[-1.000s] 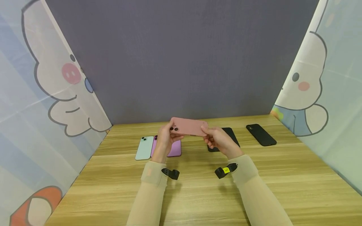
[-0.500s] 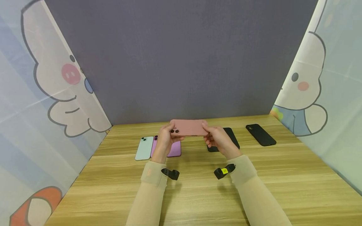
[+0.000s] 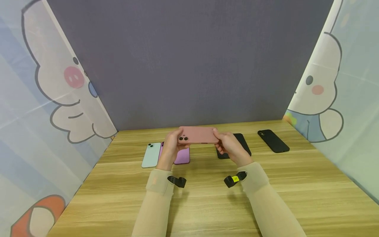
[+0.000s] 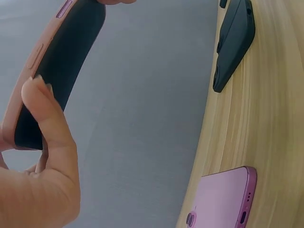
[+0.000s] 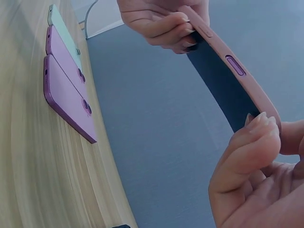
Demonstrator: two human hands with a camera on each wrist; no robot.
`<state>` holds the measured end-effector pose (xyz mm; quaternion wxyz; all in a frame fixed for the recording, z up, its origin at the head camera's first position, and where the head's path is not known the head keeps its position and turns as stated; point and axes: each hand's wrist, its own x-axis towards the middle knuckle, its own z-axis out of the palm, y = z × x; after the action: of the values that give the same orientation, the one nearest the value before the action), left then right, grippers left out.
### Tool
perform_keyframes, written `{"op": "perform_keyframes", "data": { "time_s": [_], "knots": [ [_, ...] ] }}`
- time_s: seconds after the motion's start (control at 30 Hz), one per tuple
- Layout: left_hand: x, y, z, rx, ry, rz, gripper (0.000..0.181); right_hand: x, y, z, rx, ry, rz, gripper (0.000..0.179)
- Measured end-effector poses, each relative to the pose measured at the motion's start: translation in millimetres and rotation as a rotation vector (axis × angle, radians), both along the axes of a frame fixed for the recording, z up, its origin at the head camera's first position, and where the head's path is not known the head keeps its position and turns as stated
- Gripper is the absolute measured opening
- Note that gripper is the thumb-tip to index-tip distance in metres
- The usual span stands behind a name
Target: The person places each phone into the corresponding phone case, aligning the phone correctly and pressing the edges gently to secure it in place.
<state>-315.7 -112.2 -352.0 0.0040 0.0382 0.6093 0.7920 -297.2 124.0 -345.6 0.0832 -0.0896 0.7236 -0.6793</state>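
Both hands hold a phone in a pink case [image 3: 198, 135] level above the table, its back with two camera lenses facing up in the head view. My left hand [image 3: 171, 144] grips the camera end between thumb and fingers. At the opposite end, my right hand [image 3: 232, 146] pinches the case, thumb on the back and fingers below. From beneath, the dark screen [image 5: 223, 85] shows in the right wrist view, with a purple strip [image 5: 235, 65] visible through the case's side cutout. Fingertips [image 5: 266, 124] of the right hand press on the edge and screen.
Behind the left hand lie a mint phone [image 3: 151, 155] and two purple phones [image 5: 69, 99] side by side. A black phone case [image 3: 242, 144] lies partly behind the right hand; another black phone case [image 3: 273, 141] is farther right. A grey panel [image 3: 189, 65] stands at the table's back.
The pink-cased phone has levelled from a slight tilt and dropped a little, its back still facing up. Both hands keep their grip on its ends.
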Motion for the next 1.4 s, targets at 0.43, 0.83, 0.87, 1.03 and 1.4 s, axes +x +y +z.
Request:
{"op": "perform_keyframes", "data": {
  "time_s": [0.43, 0.83, 0.87, 1.03, 1.4],
  "knots": [
    [0.4, 0.2, -3.5, -0.051, -0.022, 0.039, 0.041, -1.0, 1.6, -0.6, 0.013, -0.01, 0.01, 0.046],
    [-0.8, 1.7, -4.3, -0.117, 0.0, 0.058, 0.044, -1.0, 2.7, -0.8, -0.015, -0.028, -0.003, 0.044],
    [-1.1, 1.7, -4.6, -0.12, 0.001, 0.059, 0.045, -1.1, 2.8, -0.8, -0.013, -0.027, -0.002, 0.044],
    [-1.5, 1.9, -5.1, -0.118, 0.003, 0.056, 0.045, -1.7, 3.0, -1.3, -0.006, -0.026, 0.002, 0.044],
    [-1.2, 0.1, -5.0, -0.06, -0.005, 0.045, 0.048, 0.7, 0.9, -0.5, -0.03, -0.035, 0.024, 0.043]
  ]
}}
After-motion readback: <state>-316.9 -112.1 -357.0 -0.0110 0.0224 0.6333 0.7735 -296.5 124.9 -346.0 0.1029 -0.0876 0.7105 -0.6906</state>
